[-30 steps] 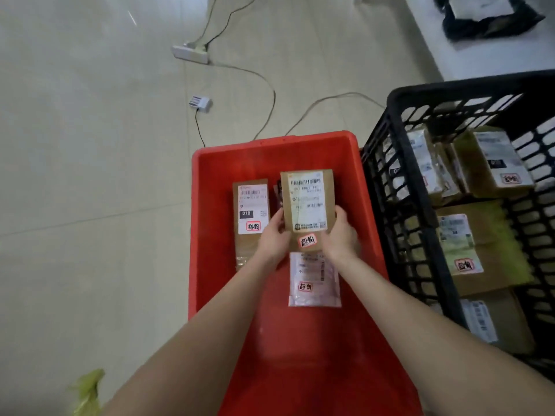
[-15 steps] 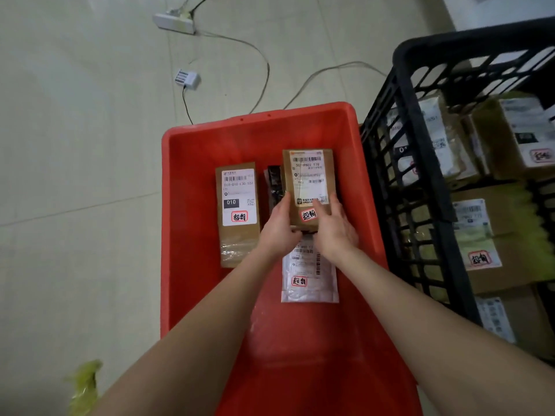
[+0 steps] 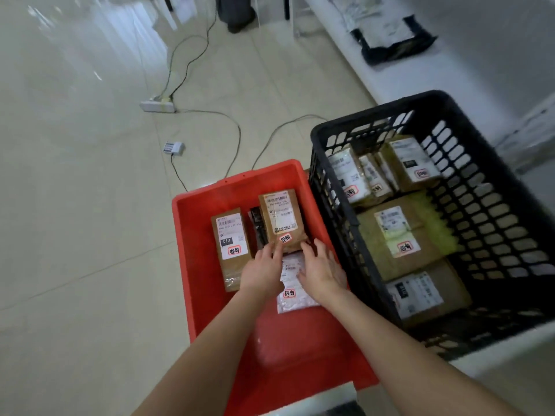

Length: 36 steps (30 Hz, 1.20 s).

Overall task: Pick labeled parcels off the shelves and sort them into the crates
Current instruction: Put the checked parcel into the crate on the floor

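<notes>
A brown labeled parcel [image 3: 280, 217] lies in the red crate [image 3: 240, 178], partly over a dark packet [image 3: 258, 226] and a white pouch [image 3: 292, 292]. My left hand [image 3: 262, 267] touches the parcel's near edge with straight fingertips. My right hand [image 3: 322, 271] hovers by its near right corner over the white pouch, fingers spread and holding nothing. Another brown parcel marked 010 [image 3: 231, 235] lies to the left in the same crate.
A black lattice crate [image 3: 375, 115] stands right of the red one and holds several labeled parcels. On the tiled floor beyond are a power strip [image 3: 157, 106], a small white adapter [image 3: 173, 147] and trailing cables. A white ledge with a black bag [image 3: 393, 40] runs along the far right.
The brown parcel went down from both hands into the red crate. Both hands have let go, and their fingers have straightened.
</notes>
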Available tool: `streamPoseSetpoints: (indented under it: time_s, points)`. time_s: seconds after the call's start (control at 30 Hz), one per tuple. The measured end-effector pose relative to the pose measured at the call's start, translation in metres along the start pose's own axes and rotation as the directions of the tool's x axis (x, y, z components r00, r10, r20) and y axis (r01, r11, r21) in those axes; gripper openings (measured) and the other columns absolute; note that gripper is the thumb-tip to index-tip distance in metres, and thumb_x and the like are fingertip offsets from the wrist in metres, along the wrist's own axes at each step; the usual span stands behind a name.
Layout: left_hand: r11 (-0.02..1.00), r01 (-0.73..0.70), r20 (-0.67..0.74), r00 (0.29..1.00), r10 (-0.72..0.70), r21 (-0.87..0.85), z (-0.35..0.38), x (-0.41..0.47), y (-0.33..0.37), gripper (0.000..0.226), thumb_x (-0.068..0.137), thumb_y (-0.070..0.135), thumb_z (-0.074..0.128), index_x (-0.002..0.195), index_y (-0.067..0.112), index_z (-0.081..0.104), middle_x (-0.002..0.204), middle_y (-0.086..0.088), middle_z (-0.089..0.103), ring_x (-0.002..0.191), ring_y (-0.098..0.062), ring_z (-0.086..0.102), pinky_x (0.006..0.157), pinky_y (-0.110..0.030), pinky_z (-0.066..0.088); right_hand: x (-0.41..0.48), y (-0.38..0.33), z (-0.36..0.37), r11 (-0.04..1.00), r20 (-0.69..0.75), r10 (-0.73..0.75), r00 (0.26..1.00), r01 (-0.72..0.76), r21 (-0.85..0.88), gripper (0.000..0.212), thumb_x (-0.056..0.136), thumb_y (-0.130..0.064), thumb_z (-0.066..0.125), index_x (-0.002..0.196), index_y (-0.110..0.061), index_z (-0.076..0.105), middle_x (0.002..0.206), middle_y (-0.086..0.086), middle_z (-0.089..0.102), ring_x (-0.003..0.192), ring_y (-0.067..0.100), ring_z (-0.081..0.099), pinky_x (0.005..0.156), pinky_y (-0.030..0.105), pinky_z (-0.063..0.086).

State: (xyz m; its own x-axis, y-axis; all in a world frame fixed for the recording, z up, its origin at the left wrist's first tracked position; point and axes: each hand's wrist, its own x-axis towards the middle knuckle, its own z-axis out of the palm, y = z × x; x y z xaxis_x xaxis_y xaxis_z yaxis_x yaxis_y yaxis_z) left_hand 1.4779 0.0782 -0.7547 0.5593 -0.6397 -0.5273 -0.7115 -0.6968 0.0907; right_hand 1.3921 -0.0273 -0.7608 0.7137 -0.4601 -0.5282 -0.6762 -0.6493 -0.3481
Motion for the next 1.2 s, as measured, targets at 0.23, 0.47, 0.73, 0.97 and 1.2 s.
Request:
streamPoseSetpoints:
  time_s: [0.23,0.47,0.73,0.97,1.2]
  points:
    - [0.97,-0.2,-0.098,0.972,0.215,0.141,-0.063,-0.066,0.037,0.092,0.08,0.024,0.07,0.15,0.019,0.011,0.153,-0.004,0.024,0.136,-0.024,0.034,0.099,-0.037,0.044,-0.11,0.017,-0.043,0.997,-0.145,0.048,0.988,-0.038,0.068,0.062,0.093,-0.042,0.051,0.147,-0.026,0.025,0.151,0.001,0.023,0.135,0.023,0.029,0.1,0.038,0.04]
    - [0.866,-0.441,-0.068,0.882,0.467,0.235,-0.099,-0.13,0.137,0.093,0.081,0.037,0.069,0.151,0.019,0.01,0.152,-0.006,0.023,0.138,-0.026,0.029,0.099,-0.04,0.041,-0.231,0.071,-0.09,0.962,-0.335,0.258,0.906,-0.209,0.175,0.059,0.093,-0.035,0.053,0.145,-0.023,0.029,0.147,-0.001,0.029,0.134,0.022,0.032,0.101,0.037,0.042]
    - [0.631,-0.698,-0.012,0.667,0.745,0.34,-0.107,-0.214,0.326,0.086,0.083,0.04,0.066,0.149,0.017,0.016,0.151,-0.006,0.025,0.135,-0.027,0.033,0.1,-0.04,0.041,-0.394,0.19,-0.125,0.847,-0.497,0.531,0.686,-0.446,0.29,0.061,0.089,-0.033,0.057,0.143,-0.023,0.03,0.146,0.001,0.032,0.13,0.022,0.035,0.101,0.035,0.04]
    - [0.411,-0.805,0.0,0.455,0.891,0.428,-0.061,-0.336,0.502,0.081,0.085,0.028,0.066,0.149,0.018,0.018,0.15,-0.004,0.028,0.134,-0.027,0.034,0.101,-0.041,0.041,-0.57,0.312,-0.111,0.719,-0.554,0.681,0.479,-0.58,0.383,0.062,0.087,-0.034,0.061,0.141,-0.023,0.033,0.143,0.003,0.032,0.126,0.025,0.038,0.095,0.038,0.043]
    - [0.2,-0.899,0.029,0.23,0.973,0.39,-0.004,-0.469,0.652,0.083,0.081,0.034,0.066,0.149,0.019,0.02,0.15,-0.006,0.028,0.134,-0.026,0.034,0.102,-0.041,0.041,-0.735,0.412,-0.091,0.589,-0.554,0.773,0.309,-0.673,0.447,0.064,0.087,-0.039,0.058,0.142,-0.02,0.031,0.145,0.006,0.031,0.129,0.028,0.035,0.096,0.039,0.041]
